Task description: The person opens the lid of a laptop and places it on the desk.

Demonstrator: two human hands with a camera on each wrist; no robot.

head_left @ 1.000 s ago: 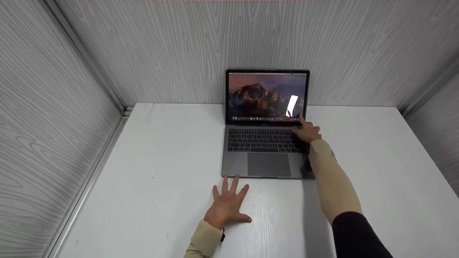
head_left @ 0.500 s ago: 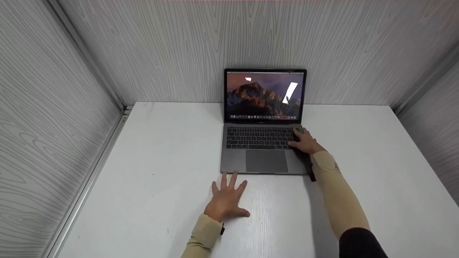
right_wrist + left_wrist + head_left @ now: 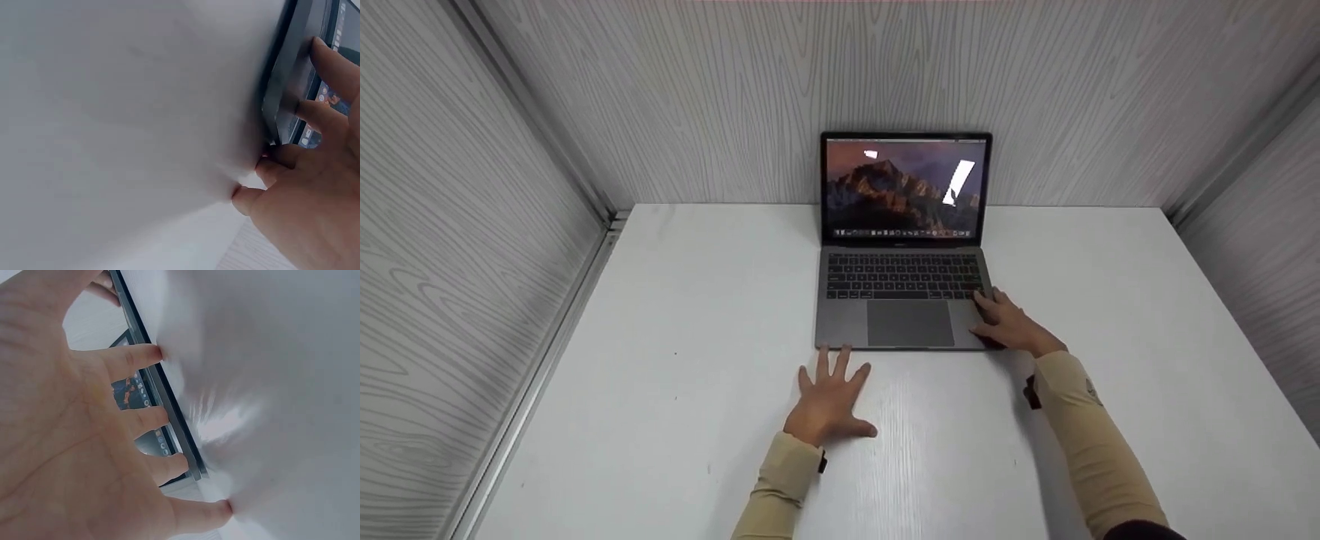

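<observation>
An opened grey laptop (image 3: 844,322) stands near the back wall, its lit screen (image 3: 906,187) showing a mountain picture. My left hand (image 3: 825,405) lies on the table before it with fingers spread, two fingertips right at the front left edge. In the left wrist view, the fingers (image 3: 149,419) reach along that front edge. At the front right corner is my right hand (image 3: 1011,324). The right wrist view shows its thumb and a finger (image 3: 320,115) on the top face of the base, while other fingers touch the table beside the corner.
The white table (image 3: 697,300) carries the laptop. Grey wood-grain panels stand around it: a back wall (image 3: 720,112), a left wall (image 3: 457,285) and a right wall (image 3: 1252,247). Bright light reflections lie on the screen.
My right hand has come from the screen's lower right corner down the laptop's right side to its front corner. The screen's reflection sits higher, with a second small one. My left hand stays put.
</observation>
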